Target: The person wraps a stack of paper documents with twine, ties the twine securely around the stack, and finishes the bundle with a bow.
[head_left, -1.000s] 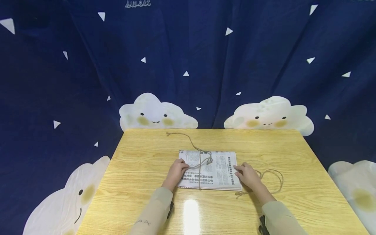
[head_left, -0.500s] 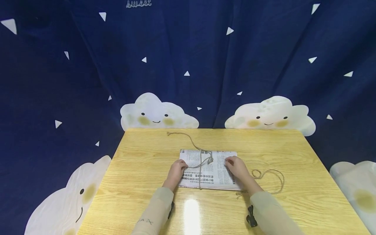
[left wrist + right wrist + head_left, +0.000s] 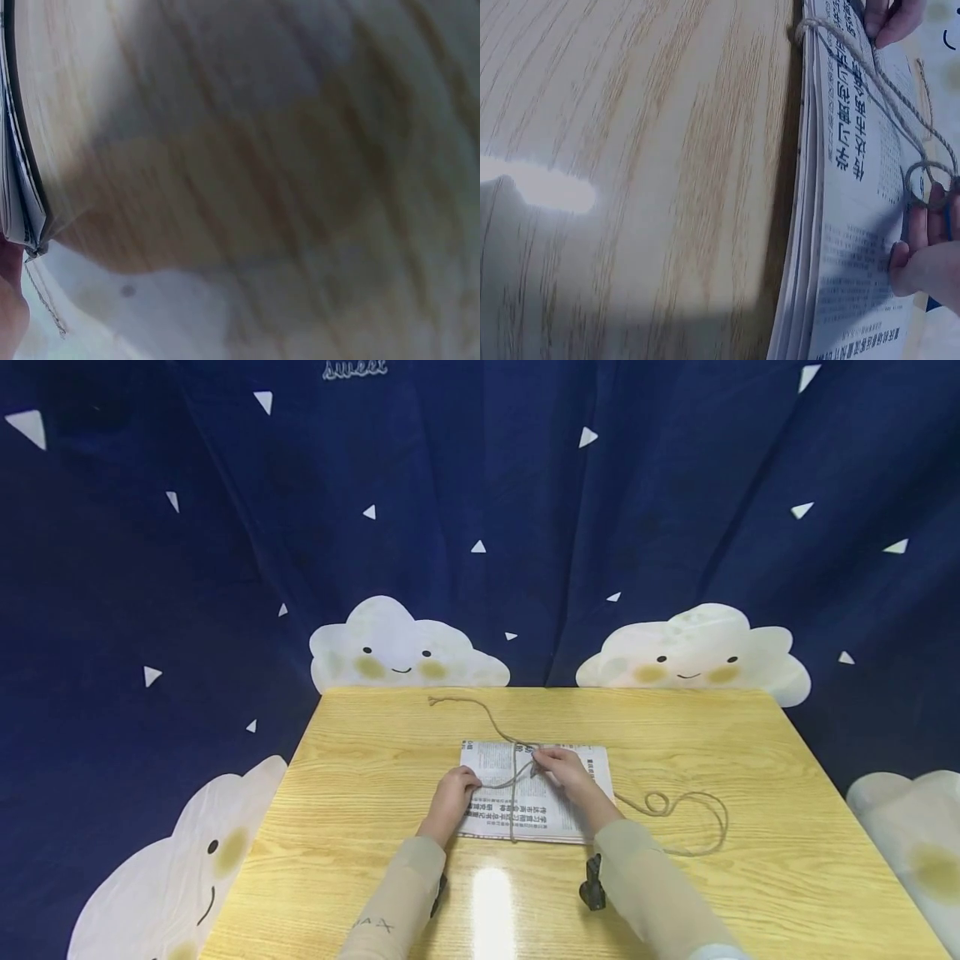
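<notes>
A folded stack of newspapers (image 3: 555, 814) lies on the wooden table, with twine (image 3: 513, 802) running over it from front to back. At the stack's left edge my left hand (image 3: 448, 802) pinches a length of this twine against the paper. My right hand (image 3: 573, 781) reaches over the stack. In the right wrist view its fingers (image 3: 936, 223) touch a small loop of twine (image 3: 909, 184), while the thumb lies apart near the printed page. The left wrist view catches only the paper's edge (image 3: 19, 172) and part of my left hand (image 3: 11, 319).
One loose twine end (image 3: 480, 703) trails toward the table's back edge. Another length of twine (image 3: 712, 797) curls on the wooden table (image 3: 787, 877) to the right. Behind stands a dark blue curtain (image 3: 480, 485) printed with clouds.
My right hand has moved left from the stack's right edge to the twine loop near the middle. My left hand stays at the left edge.
</notes>
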The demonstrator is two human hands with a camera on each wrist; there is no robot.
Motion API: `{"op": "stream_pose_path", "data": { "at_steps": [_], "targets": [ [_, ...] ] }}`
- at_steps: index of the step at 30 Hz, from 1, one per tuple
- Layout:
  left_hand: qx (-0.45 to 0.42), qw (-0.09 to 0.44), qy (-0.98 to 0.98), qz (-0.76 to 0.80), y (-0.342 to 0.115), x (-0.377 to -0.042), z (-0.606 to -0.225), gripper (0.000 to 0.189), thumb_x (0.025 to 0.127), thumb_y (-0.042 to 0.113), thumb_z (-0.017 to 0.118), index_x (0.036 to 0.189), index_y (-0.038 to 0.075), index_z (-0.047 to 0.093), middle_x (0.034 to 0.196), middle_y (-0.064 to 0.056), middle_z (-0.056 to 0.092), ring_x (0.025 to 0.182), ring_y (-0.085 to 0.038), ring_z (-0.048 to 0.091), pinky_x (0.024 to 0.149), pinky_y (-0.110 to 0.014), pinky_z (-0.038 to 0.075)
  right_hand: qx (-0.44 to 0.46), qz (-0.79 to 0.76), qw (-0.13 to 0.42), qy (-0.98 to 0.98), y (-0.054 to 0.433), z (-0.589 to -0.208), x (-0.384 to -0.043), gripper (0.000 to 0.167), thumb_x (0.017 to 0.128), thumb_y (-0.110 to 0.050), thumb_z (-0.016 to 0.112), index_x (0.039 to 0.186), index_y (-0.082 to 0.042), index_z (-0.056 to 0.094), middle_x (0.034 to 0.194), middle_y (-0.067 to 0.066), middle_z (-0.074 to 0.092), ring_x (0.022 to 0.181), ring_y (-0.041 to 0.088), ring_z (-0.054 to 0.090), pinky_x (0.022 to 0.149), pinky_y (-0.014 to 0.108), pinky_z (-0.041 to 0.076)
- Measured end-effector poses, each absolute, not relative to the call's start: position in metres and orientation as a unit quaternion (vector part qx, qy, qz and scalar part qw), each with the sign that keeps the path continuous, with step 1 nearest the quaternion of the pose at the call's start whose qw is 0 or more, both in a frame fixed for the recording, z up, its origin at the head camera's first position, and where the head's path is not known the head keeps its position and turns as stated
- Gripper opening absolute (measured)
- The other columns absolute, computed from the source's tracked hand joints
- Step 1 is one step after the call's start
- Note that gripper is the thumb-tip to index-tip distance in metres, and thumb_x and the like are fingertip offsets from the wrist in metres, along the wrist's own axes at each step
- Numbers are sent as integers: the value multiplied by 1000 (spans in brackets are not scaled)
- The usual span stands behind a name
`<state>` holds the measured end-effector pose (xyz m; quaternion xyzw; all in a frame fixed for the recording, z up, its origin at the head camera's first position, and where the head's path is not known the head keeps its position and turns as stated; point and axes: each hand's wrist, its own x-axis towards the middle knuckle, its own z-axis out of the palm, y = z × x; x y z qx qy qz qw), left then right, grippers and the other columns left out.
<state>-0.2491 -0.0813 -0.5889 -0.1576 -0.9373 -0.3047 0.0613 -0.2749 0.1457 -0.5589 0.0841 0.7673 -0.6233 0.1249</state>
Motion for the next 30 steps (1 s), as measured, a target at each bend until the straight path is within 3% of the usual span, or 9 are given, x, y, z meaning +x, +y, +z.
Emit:
{"op": "stream_pose_path", "data": {
  "at_steps": [3, 6, 10, 13, 18, 26, 30],
  "targets": [
    [-162, 64, -936, -305, -81, -249, -588, 10, 80, -2, 65, 84, 4, 72, 87, -4, 62, 85, -20, 60, 78, -29, 51, 120, -653, 108, 740, 148, -559, -274, 34, 91, -21, 55, 112, 5, 58, 106, 13, 61, 105, 30, 51, 103, 47, 32],
    [-170, 76, -934, -304, -81, -248, -589, 10, 80, -2, 65, 84, 4, 72, 87, -5, 63, 85, -21, 60, 77, -29, 52, 164, -694, 82, 696, 157, -558, -272, 34, 91, -22, 53, 114, 4, 56, 99, 4, 61, 100, 21, 52, 95, 35, 38],
    [-174, 85, -933, -303, -81, -248, -589, 9, 79, -3, 66, 82, 3, 72, 85, -5, 62, 83, -21, 60, 76, -29, 52, 212, -763, 41, 610, 177, -554, -267, 25, 91, -18, 53, 107, -1, 58, 79, -6, 63, 73, 6, 54, 63, 14, 43],
    [-169, 83, -935, -302, -81, -248, -588, 9, 79, -3, 66, 82, 4, 72, 85, -4, 62, 83, -20, 60, 75, -28, 52, 228, -824, 20, 518, 196, -548, -262, 15, 93, -14, 51, 94, -2, 59, 68, -5, 59, 56, 3, 49, 43, 11, 36],
    [-162, 78, -935, -305, -81, -248, -587, 9, 80, -2, 65, 83, 3, 71, 86, -4, 62, 84, -21, 60, 75, -28, 52, 236, -870, 13, 432, 230, -532, -247, 23, 96, -14, 46, 81, -3, 59, 67, -1, 54, 54, 5, 46, 42, 12, 36],
    [-157, 73, -935, -310, -81, -246, -586, 9, 80, -2, 65, 84, 3, 71, 86, -5, 62, 84, -21, 60, 76, -29, 52, 257, -857, -3, 447, 275, -520, -222, 16, 97, -13, 41, 93, -8, 56, 78, -1, 61, 63, 4, 54, 50, 10, 44],
    [-154, 72, -936, -309, -81, -247, -586, 9, 80, -2, 65, 84, 3, 71, 87, -5, 62, 85, -21, 60, 77, -30, 52, 306, -797, -6, 521, 290, -531, -219, 16, 95, -9, 45, 97, -3, 60, 70, 0, 65, 57, 4, 59, 50, 11, 47]
  ]
}}
